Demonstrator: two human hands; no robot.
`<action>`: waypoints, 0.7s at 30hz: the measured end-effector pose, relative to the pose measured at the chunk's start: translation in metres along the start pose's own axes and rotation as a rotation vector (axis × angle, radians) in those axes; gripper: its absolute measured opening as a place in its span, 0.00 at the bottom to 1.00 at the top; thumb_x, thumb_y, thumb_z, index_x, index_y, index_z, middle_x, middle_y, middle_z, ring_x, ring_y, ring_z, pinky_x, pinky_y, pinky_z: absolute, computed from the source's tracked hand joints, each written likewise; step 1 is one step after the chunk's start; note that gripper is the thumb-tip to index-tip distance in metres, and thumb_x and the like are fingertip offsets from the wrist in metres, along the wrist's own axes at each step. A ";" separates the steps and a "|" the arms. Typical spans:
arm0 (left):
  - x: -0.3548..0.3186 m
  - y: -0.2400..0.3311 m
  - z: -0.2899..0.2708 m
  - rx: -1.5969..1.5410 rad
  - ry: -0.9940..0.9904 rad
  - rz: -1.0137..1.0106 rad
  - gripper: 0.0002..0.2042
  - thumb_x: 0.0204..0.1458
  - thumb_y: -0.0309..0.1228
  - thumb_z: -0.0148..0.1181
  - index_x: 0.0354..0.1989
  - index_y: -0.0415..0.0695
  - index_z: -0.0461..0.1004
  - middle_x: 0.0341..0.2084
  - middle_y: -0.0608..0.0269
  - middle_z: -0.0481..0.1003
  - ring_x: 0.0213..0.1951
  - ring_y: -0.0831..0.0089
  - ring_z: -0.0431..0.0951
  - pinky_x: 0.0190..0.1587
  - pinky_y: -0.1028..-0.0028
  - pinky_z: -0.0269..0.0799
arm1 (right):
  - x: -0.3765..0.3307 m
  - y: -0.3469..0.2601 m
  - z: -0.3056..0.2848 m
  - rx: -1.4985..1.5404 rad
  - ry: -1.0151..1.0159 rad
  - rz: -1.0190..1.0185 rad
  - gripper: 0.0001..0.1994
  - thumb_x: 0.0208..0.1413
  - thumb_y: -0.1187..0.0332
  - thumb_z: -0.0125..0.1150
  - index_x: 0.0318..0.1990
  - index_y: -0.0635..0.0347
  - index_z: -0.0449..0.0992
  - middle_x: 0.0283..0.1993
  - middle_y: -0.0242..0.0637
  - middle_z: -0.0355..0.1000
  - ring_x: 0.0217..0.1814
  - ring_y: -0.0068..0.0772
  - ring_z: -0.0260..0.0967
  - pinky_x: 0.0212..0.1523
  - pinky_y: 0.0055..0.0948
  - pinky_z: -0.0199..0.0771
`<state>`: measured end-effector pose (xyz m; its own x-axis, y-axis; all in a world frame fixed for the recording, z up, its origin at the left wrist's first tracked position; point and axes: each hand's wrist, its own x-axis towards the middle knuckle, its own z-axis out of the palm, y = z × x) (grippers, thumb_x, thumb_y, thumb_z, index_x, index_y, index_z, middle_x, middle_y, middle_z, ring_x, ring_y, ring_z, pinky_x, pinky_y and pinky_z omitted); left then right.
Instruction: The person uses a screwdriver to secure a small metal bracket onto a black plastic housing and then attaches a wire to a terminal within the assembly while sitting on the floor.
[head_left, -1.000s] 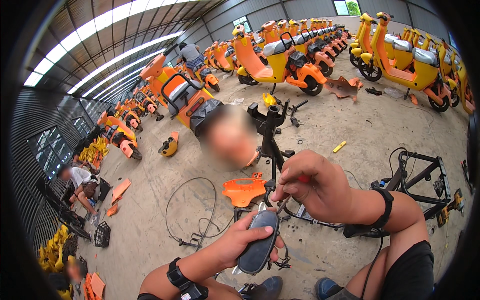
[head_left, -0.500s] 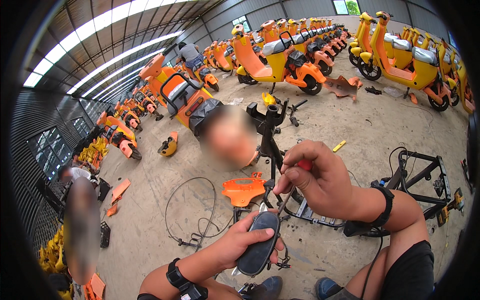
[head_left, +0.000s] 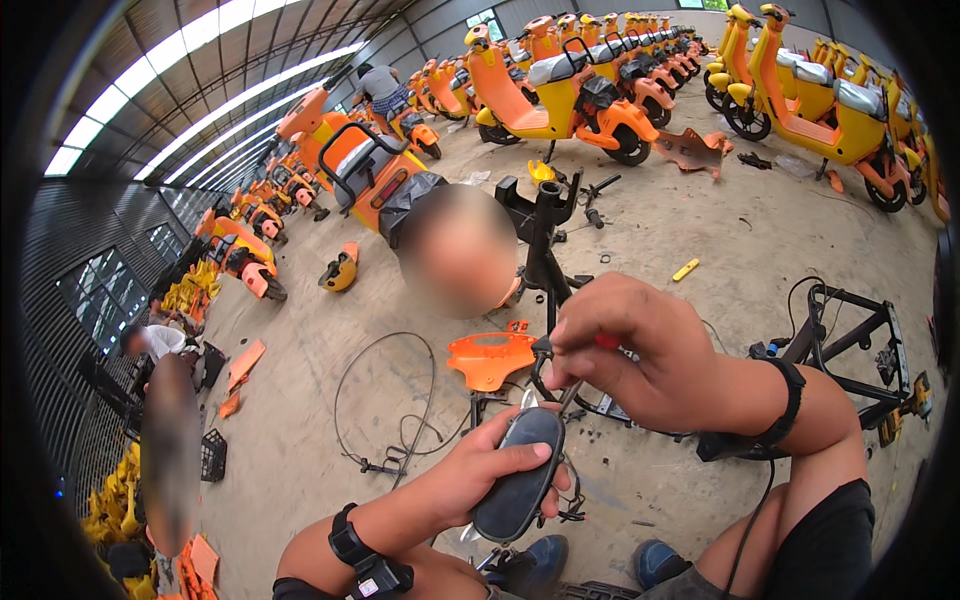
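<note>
Scooters behind, black frame ahead, orange panel beside it.
Low in the centre, the left hand wraps the dark oval housing, thumb across its face; just above, the right hand pinches a screwdriver by its mostly covered red handle, shaft pointing at the housing's upper end (the tip is hidden, so contact is uncertain). Only the left hand visibly braces the housing, so a hard push could twist it loose, or a slip could jab the left fingers.
</note>
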<state>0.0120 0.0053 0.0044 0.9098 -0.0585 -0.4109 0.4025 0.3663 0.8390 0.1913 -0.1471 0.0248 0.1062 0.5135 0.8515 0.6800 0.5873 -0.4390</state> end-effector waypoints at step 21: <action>0.003 -0.003 -0.005 -0.022 0.087 -0.022 0.19 0.61 0.30 0.56 0.57 0.42 0.59 0.37 0.47 0.77 0.31 0.60 0.81 0.38 0.63 0.79 | -0.002 0.003 -0.005 -0.144 0.004 -0.023 0.17 0.57 0.75 0.65 0.55 0.60 0.77 0.46 0.40 0.79 0.45 0.35 0.77 0.46 0.33 0.75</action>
<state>0.0131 0.0083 -0.0008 0.8883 0.0137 -0.4590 0.4188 0.3862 0.8219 0.1970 -0.1491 0.0234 0.0927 0.4982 0.8621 0.7792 0.5027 -0.3743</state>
